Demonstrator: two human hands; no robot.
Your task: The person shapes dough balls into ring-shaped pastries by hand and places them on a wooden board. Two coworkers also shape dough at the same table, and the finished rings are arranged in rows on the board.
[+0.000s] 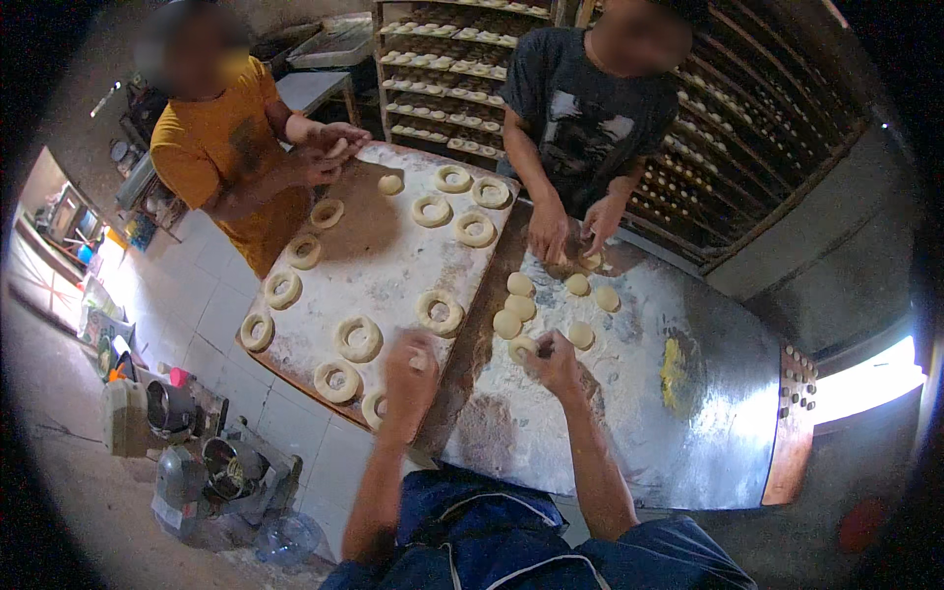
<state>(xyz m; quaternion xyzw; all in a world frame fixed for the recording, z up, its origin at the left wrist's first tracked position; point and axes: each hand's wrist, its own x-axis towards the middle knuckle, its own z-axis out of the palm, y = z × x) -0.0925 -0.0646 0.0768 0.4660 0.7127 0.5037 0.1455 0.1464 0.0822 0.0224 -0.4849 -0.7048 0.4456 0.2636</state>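
Observation:
My right hand (557, 366) is closed on a pale dough piece (522, 348) at the near end of a cluster of dough balls (507, 324) on the floured metal table. Fingers hide part of that piece, so its full shape is unclear. Over the near right edge of the floured wooden board (388, 261) is my left hand (411, 374), smeared by motion. Something whitish shows at its fingers, and I cannot make out whether it is dough or flour. Close by lie dough rings (337, 382), one partly covered by that hand.
Across the metal table (629, 413), a person in a dark shirt (590, 108) handles dough. Another in an orange shirt (221, 147) holds dough beside the board. Loaded tray racks (447, 74) stand behind. Yellow crumbly matter (675, 374) lies at right; mixing machines (231, 467) stand at lower left.

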